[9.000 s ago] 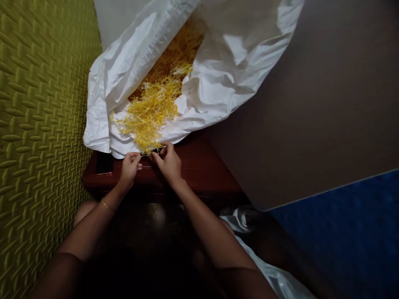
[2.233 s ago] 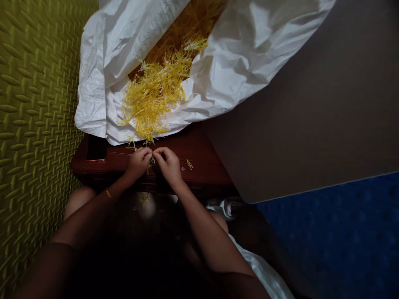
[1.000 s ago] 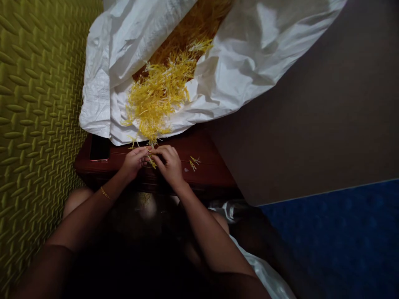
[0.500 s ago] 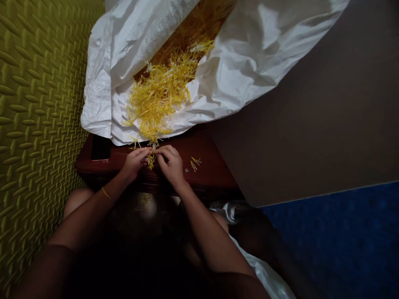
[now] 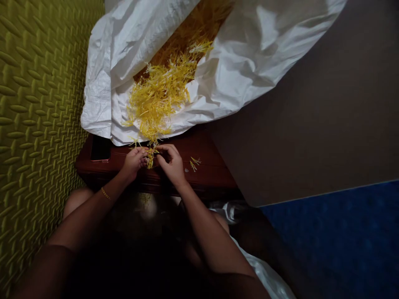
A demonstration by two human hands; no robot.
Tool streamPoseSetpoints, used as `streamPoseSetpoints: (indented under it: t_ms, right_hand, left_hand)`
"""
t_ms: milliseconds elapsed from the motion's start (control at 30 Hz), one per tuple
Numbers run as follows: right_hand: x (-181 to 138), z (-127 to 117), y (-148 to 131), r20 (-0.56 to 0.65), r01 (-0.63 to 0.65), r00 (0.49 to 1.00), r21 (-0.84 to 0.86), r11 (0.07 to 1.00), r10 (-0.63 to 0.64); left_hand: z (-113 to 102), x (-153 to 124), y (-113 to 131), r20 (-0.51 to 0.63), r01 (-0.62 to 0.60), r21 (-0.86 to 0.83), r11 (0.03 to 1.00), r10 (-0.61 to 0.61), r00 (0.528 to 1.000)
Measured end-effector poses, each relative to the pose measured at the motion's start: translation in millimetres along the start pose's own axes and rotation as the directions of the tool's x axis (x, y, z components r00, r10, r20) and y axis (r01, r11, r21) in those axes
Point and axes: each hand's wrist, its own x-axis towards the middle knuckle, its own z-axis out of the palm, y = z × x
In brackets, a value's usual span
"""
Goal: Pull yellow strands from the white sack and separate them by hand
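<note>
Nine seconds back your fingers were up at the lip of the white sack. They have since drawn down onto the wooden table, and your left hand and right hand now pinch a small bunch of yellow strands between them. A few loose strands have turned up beside your right hand, and in the last half second your fingertips have eased slightly apart.

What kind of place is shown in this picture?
Probably a home floor workspace: a green embossed foam mat, a low reddish-brown wooden table, and a white woven sack of thin yellow strips.
</note>
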Motion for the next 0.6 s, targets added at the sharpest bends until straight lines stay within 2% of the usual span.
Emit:
streamPoseSetpoints:
  t_ms: [100,167,267,367,467,600]
  right_hand:
    - [-1.2,1.0,-1.8,0.046,0.088,0.996,-0.123,0.988,-0.082]
    - [-1.3,1.6,-2.0,0.052,0.097,0.995,-0.159,0.983,-0.089]
    - [0.3,0.7,-1.9,-0.016,0.039,0.999,-0.081,0.996,-0.040]
    - [2.8,-1.2,-3.2,-0.078,-0.065,0.995,0.035,0.997,0.067]
    - [3.6,-0.9,-5.6,-0.052,-0.144,0.988,0.069,0.987,0.147]
    - [1.9,2.4,-8.4,0.021,-0.149,0.989,0.074,0.986,0.148]
  left_hand:
    - [1.0,-1.7,0.2,0.024,-0.026,0.039,0.999,0.025,0.999]
    - [1.7,-2.2,-0.2,0.023,-0.074,0.086,0.994,0.072,0.997]
    - [2.3,-1.6,-1.9,0.021,-0.162,0.157,0.974,0.161,0.987]
    - [2.6,-0.3,-4.6,0.043,-0.236,0.184,0.954,0.232,0.972]
    - [2.4,0.4,-7.0,0.071,-0.299,0.190,0.935,0.290,0.954]
    - [2.4,0.9,-8.3,0.115,-0.361,0.213,0.908,0.344,0.932]
